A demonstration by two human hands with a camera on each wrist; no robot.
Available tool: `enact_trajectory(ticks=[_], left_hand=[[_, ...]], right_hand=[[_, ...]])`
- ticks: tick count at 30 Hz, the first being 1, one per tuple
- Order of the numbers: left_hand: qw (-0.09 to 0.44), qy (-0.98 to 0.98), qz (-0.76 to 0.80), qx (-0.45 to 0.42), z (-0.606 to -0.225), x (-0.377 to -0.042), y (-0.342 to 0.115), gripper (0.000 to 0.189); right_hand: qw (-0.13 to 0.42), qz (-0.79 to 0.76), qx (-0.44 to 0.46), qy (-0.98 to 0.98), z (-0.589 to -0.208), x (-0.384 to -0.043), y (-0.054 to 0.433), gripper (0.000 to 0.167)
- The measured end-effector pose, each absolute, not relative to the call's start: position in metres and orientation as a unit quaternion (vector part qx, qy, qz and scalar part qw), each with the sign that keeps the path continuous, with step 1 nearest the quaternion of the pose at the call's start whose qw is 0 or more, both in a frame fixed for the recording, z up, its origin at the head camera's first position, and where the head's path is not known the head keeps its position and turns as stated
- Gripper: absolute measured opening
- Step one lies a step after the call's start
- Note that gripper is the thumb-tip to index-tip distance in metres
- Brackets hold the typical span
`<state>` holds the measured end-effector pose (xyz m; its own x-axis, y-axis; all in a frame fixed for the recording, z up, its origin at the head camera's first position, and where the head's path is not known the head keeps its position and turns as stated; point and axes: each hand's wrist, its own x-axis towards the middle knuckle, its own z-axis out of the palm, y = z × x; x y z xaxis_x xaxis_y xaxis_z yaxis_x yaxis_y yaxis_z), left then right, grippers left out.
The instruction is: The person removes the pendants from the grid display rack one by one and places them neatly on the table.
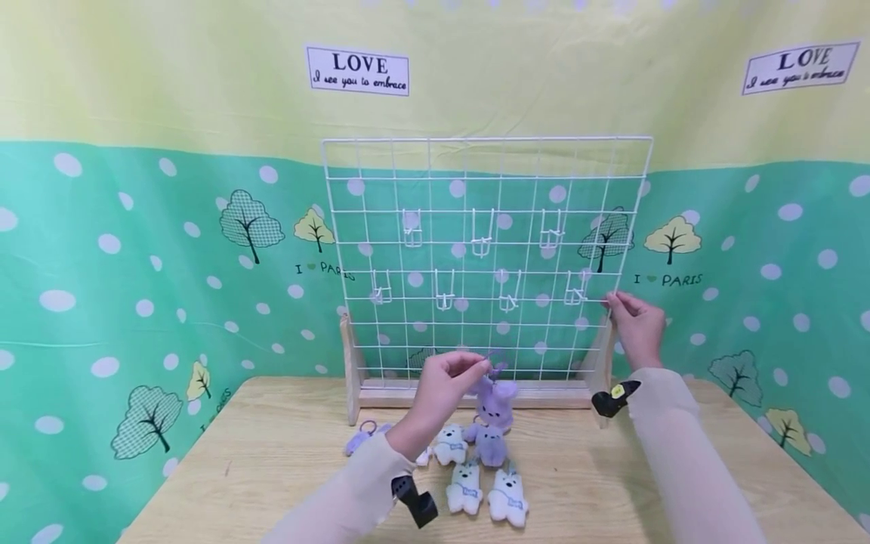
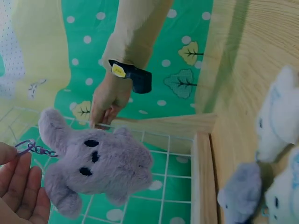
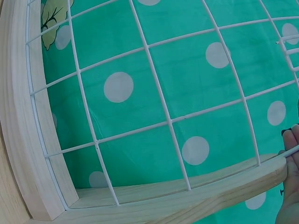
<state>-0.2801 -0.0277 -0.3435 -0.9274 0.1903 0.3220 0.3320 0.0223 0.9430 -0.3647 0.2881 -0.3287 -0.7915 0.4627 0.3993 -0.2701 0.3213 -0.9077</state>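
Observation:
A white wire grid rack (image 1: 489, 138) stands upright in a wooden stand (image 1: 421, 395), with several white hooks hung in two rows. My left hand (image 1: 440, 387) is in front of its lower middle and pinches the purple ring (image 2: 19, 152) of a plush keychain (image 2: 119, 161). This purple, long-eared toy dangles from a short chain, its stitched face showing in the left wrist view. At the rack's right edge, my right hand (image 1: 639, 326) grips the side wire, just above the wooden post. Only its fingers (image 3: 290, 140) show at the right wrist view's border.
On the wooden table (image 1: 272, 468) below the rack lie white bear plush keychains (image 1: 465, 495) and a smaller purple plush (image 1: 491, 447). Another purple plush (image 1: 356, 443) lies to the left, partly behind my left forearm. A patterned green and yellow cloth (image 1: 136, 249) hangs behind.

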Motion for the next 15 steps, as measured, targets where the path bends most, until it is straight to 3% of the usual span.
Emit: enact_trajectory(ticks=[15], left_hand=[[0.028,-0.743,-0.647,-0.165,-0.37,-0.251,-0.079,0.024]], right_hand=[[0.316,0.577,-0.063,-0.75,-0.328,-0.363,0.287,0.046]])
